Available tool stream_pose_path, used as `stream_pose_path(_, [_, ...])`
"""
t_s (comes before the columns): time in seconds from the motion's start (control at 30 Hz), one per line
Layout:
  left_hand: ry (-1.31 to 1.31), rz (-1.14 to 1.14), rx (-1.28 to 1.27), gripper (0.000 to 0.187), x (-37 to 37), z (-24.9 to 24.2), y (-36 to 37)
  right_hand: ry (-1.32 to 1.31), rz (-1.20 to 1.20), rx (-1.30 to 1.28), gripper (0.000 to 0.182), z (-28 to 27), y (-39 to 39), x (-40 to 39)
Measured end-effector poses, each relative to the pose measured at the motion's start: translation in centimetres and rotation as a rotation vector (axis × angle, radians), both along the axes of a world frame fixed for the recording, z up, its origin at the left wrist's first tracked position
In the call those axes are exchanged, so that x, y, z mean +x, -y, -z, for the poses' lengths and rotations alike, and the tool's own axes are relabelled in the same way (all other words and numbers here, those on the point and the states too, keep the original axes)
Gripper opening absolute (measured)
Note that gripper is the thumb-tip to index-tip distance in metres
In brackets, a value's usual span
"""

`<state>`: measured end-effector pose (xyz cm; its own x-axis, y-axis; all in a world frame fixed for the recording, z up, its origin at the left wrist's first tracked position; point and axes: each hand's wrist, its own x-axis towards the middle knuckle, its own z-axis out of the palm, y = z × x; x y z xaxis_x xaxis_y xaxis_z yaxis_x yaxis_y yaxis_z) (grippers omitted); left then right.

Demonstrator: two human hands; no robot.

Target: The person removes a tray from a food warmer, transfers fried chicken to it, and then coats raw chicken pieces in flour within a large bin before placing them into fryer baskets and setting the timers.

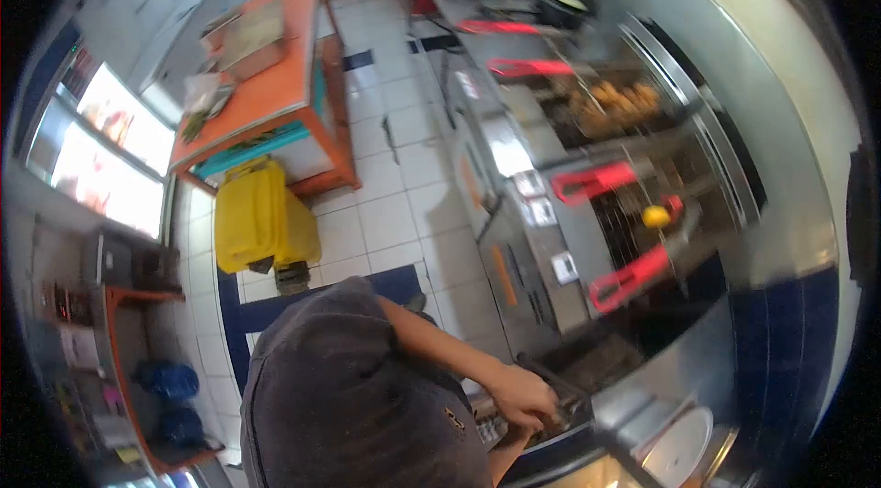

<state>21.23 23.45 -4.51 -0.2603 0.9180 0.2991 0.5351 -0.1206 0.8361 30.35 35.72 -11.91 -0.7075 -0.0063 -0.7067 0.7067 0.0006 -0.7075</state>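
Observation:
My left hand [525, 394] is at the lower middle, at the end of a bare forearm from a dark grey sleeve. Its fingers curl downward, closed around something small and dark that I cannot make out. Just below it, the wrist of my right hand [516, 438] comes up from the bottom edge, its fingers hidden behind the left hand. A black curved bar [552, 380] lies right beside the hands. Near them is a glass-fronted case [587, 474] with a warm light inside.
Deep fryers along the right hold baskets with red handles [592, 182]; one basket holds fried pieces [626, 103]. A white round container [681, 447] stands at lower right. Across the tiled floor [376, 213] are a yellow bin [262, 217] and an orange table [284, 84].

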Motion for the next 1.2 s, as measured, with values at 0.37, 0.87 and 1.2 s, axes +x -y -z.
stream_pose_path(0.37, [0.460, -1.335, -0.013, 0.029, -9.9, 12.2, 51.7, -0.195, -0.745, 0.096, 0.032, 9.5, 29.8, -22.9])
stream_pose_path(0.87, [0.863, -1.897, 1.505, 0.054, -33.6, 11.5, 103.9, -0.540, -0.964, -0.021, 0.029, 2.7, 71.7, -58.3])
stream_pose_path(1.2, [0.948, -2.605, 1.106, 0.056, -41.5, 10.5, 112.6, -1.035, -0.980, 0.048, 0.052, 6.6, 124.9, -74.0])
